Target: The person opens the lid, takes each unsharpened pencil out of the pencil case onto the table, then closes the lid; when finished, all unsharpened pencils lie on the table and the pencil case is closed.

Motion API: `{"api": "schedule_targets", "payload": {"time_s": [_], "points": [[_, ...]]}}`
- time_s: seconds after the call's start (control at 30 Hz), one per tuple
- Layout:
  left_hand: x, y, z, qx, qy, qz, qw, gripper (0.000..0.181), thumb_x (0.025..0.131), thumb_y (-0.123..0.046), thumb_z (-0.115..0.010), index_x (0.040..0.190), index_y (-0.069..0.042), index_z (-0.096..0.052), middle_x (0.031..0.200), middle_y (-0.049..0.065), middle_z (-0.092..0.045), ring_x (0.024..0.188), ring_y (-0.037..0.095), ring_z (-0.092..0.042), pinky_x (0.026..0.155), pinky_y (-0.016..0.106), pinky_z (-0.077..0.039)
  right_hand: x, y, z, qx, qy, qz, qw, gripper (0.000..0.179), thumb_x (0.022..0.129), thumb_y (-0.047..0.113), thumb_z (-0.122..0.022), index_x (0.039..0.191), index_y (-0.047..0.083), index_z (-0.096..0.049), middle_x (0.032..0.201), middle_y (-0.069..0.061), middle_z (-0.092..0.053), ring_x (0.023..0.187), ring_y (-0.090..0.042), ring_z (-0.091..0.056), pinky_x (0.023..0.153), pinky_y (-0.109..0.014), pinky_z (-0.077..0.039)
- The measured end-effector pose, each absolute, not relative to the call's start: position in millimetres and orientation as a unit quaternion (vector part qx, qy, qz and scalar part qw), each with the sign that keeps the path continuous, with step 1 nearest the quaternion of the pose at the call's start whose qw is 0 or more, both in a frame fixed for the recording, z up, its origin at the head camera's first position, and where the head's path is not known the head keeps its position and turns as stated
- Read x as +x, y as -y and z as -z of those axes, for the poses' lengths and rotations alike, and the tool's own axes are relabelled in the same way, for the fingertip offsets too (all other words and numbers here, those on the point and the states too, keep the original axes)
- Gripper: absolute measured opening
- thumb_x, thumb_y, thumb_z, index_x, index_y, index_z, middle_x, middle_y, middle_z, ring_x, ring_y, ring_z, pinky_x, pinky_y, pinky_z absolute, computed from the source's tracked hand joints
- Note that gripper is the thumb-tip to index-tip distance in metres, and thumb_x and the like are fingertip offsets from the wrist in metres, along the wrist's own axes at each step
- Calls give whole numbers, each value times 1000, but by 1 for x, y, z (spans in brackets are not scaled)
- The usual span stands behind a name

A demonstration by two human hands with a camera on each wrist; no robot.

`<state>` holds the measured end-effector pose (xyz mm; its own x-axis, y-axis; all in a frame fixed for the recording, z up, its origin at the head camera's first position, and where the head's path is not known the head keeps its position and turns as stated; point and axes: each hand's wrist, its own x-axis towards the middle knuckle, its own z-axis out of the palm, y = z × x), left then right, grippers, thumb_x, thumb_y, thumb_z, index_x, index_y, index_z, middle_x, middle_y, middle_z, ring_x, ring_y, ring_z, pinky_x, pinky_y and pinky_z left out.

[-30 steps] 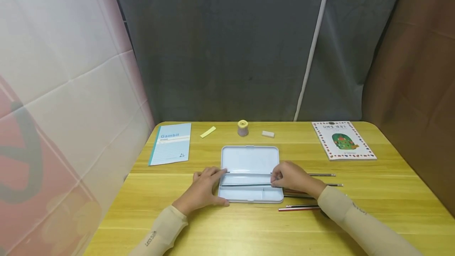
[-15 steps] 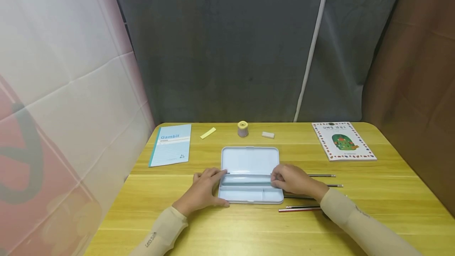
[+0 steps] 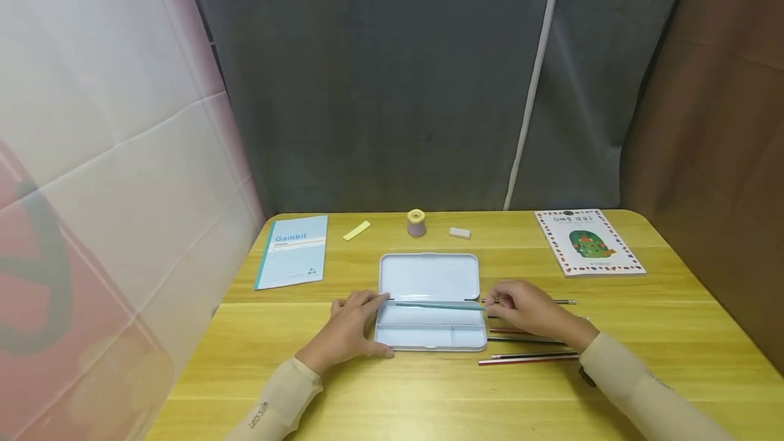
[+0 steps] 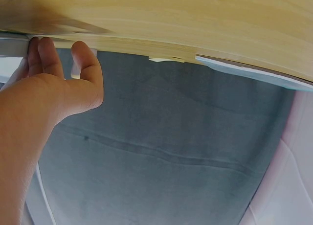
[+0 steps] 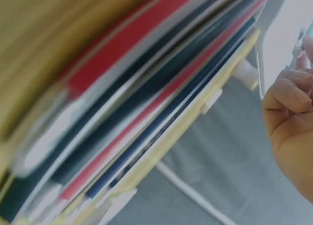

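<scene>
A white pencil case (image 3: 429,337) lies with its lid raised in the middle of the table. My left hand (image 3: 349,329) rests at its left side, index finger at the hinge end and thumb by the front corner. In the left wrist view the fingers (image 4: 46,56) of this hand are gently bent at the case's edge. With curled fingertips my right hand (image 3: 517,305) pinches the right end of a slim teal pencil-like stick (image 3: 437,305), which spans the case near the hinge. Several striped and dark pencils (image 3: 529,358) lie right of the case, partly under the right forearm.
Along the back are a yellow strip (image 3: 356,231), a small yellow-topped, purplish round item (image 3: 416,223) and a white eraser (image 3: 460,233). A blue notebook (image 3: 294,254) lies at the left, a picture-covered book (image 3: 589,242) at the right. A dark curtain (image 3: 380,87) hangs behind the table.
The right hand has moved right and slightly back, off the case's right edge. The teal stick has shifted right and toward the hinge with it. The left hand has stayed put.
</scene>
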<state>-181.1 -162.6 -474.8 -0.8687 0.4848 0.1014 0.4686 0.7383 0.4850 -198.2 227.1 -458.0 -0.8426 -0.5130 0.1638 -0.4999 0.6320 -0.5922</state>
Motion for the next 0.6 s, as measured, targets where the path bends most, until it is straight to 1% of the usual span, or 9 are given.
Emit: {"api": "schedule_targets", "payload": {"time_s": [0.27, 0.4, 0.6], "points": [[-182, 162, 475, 254, -933, -254, 15, 105, 71, -48, -98, 156, -6, -53, 145, 12, -61, 139, 32, -51, 102, 52, -29, -178, -267, 452, -266, -900, 344, -12, 10, 101, 16, -74, 92, 20, -73, 71, 12, -47, 64, 3, -41, 61, -23, -41], [-182, 161, 476, 252, -933, -256, 19, 106, 70, -48, -99, 157, -6, -53, 146, 12, -61, 140, 33, -51, 103, 53, -29, -165, -288, 454, -273, -896, 349, -31, 8, 100, 13, -75, 93, 18, -73, 73, 14, -48, 66, 4, -42, 59, -22, -42], [-182, 161, 475, 247, -935, -255, 22, 107, 70, -48, -98, 158, -8, -52, 148, 12, -60, 141, 32, -51, 105, 53, -29, -147, -312, 457, -287, -884, 366, -37, 10, 99, 8, -75, 95, 18, -73, 73, 15, -47, 66, 6, -41, 56, -22, -41]]}}
